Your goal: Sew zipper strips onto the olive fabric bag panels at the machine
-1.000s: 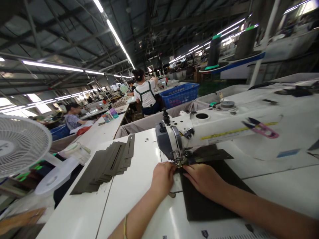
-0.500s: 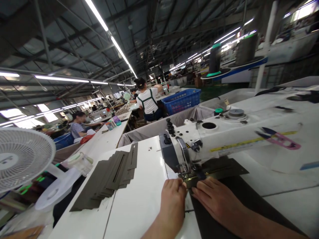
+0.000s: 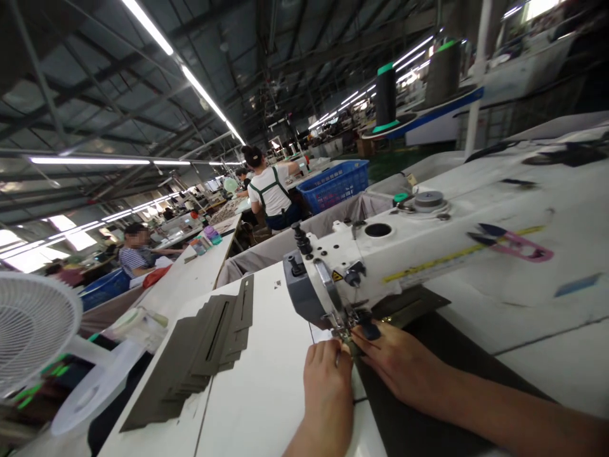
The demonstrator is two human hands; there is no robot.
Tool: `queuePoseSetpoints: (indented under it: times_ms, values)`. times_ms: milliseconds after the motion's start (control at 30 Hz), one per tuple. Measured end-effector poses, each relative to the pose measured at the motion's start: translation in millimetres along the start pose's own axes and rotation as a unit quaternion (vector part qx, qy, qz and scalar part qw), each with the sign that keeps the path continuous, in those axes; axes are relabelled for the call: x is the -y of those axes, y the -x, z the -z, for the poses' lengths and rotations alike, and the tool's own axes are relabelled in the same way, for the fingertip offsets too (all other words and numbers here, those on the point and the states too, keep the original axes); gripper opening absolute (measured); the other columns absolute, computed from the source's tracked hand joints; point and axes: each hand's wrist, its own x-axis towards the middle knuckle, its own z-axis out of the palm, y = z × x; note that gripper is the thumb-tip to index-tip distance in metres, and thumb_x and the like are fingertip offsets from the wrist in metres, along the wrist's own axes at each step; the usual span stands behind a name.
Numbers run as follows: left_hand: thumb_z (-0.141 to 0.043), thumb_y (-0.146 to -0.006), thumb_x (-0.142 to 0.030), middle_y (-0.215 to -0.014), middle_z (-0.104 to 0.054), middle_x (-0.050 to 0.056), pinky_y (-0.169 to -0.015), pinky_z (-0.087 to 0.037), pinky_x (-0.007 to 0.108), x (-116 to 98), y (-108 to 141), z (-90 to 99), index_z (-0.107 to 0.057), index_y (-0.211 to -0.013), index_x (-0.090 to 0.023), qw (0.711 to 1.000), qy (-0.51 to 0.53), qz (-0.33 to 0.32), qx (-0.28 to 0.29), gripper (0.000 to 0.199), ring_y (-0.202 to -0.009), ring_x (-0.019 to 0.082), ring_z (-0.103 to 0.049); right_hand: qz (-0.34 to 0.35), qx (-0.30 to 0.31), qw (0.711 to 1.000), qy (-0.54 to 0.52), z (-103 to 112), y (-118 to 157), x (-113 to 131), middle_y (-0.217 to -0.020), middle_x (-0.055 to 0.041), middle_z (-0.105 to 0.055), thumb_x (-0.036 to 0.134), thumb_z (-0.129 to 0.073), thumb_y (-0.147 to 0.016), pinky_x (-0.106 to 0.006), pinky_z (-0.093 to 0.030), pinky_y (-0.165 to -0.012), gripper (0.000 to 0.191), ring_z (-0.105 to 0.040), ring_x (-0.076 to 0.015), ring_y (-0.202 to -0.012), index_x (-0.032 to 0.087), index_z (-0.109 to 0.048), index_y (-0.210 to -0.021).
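A dark olive panel [image 3: 423,303] lies under the head of a white sewing machine [image 3: 352,273], and more dark material [image 3: 397,416] spreads beneath my right forearm. Close to the needle, my left hand [image 3: 328,381] has its fingers curled and closed on the panel's near edge, with the fingertips partly hidden. My right hand [image 3: 399,358] is pressed on the panel just right of the presser foot [image 3: 343,331], fingers together and pinching it. A small shiny bit shows between my left fingers; I cannot make out what it is.
Left on the white table stands a fanned stack of olive panels [image 3: 204,349]. Beyond it is a white fan [image 3: 33,330]. Pink thread snips [image 3: 523,246] rest on the machine arm. Thread cones [image 3: 386,98], a blue crate [image 3: 333,184] and co-workers [image 3: 271,190] are behind.
My right hand has shifted forward and left, closer to the needle, partly covering the panel there. My left hand stays beside the presser foot. The whole view has swung slightly right.
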Motion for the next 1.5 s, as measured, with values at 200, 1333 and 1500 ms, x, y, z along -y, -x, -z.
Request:
queuePoseSetpoints:
  times_ms: [200,1333,1500]
  values:
    - [-0.051,-0.087,-0.011,-0.087,-0.061,0.006,-0.066,-0.046,0.032,6,-4,-2.2,-0.061,-0.088,-0.016,1.0,-0.006,-0.022,0.002,0.012,-0.076,0.02,-0.056,0.0,0.023,1.0,-0.007,-2,-4,-3,-0.104,-0.015,-0.062,0.004,-0.038,-0.079,-0.043,-0.039,-0.096,0.037,-0.056,-0.024,-0.1,0.009,-0.058,-0.11]
    - [-0.058,-0.081,-0.011,-0.077,-0.063,0.002,-0.062,-0.046,0.031,11,-11,-6.2,-0.059,-0.071,-0.017,0.997,0.061,0.018,-0.036,0.012,-0.069,0.018,-0.058,0.03,-0.02,0.999,-0.003,3,-15,-14,-0.07,-0.0045,-0.062,0.006,-0.035,-0.087,-0.023,-0.047,-0.067,0.031,-0.058,-0.014,-0.067,0.015,-0.064,-0.078]
    - [-0.055,-0.083,-0.011,-0.078,-0.064,0.003,-0.06,-0.046,0.031,12,-9,-9.8,-0.059,-0.073,-0.017,0.996,0.059,0.006,-0.07,0.013,-0.069,0.018,-0.059,0.008,-0.047,0.999,-0.013,3,-13,-10,-0.08,-0.0044,-0.066,0.011,-0.039,-0.087,-0.026,-0.046,-0.07,0.028,-0.06,-0.0161,-0.074,0.019,-0.064,-0.079]
